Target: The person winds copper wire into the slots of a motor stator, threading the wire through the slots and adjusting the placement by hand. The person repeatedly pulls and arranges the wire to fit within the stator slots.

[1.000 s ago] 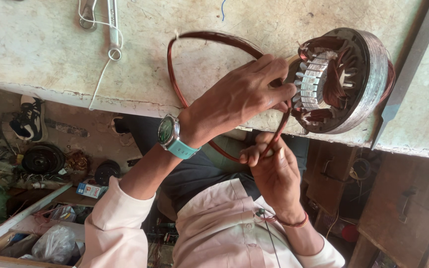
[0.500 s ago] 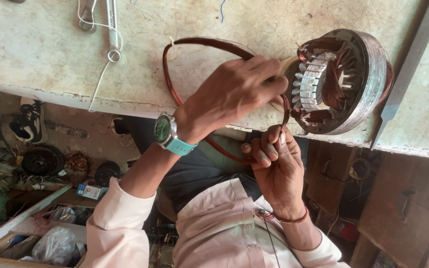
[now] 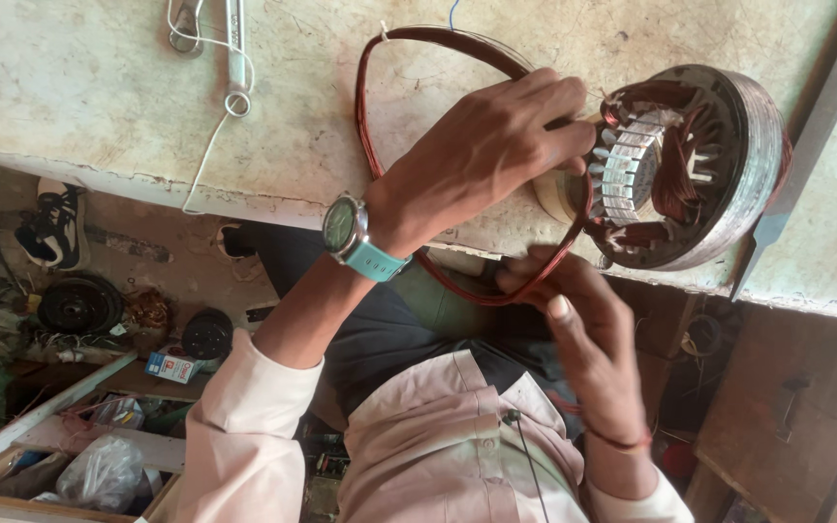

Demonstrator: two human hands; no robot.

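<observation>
A round metal stator [image 3: 728,184] with copper windings lies on the worn workbench [image 3: 79,107] near its front edge. A loop of reddish copper wire coil [image 3: 409,44] runs from the stator across the bench and down over the edge. My left hand [image 3: 481,145], with a teal-strapped watch on the wrist, presses and grips the coil at the stator's left rim. My right hand [image 3: 583,334] is below the bench edge, fingers curled around the lower part of the loop.
A metal tool with white string [image 3: 234,68] lies at the bench's back left. A grey metal bar [image 3: 811,136] slants along the right. On the floor at left are a shoe [image 3: 55,223], a black pulley [image 3: 79,305], a small box [image 3: 171,366] and plastic bags [image 3: 99,470].
My right hand has shifted along the lower strand of the coil and its fingers have loosened. The left hand stays on the coil at the stator rim.
</observation>
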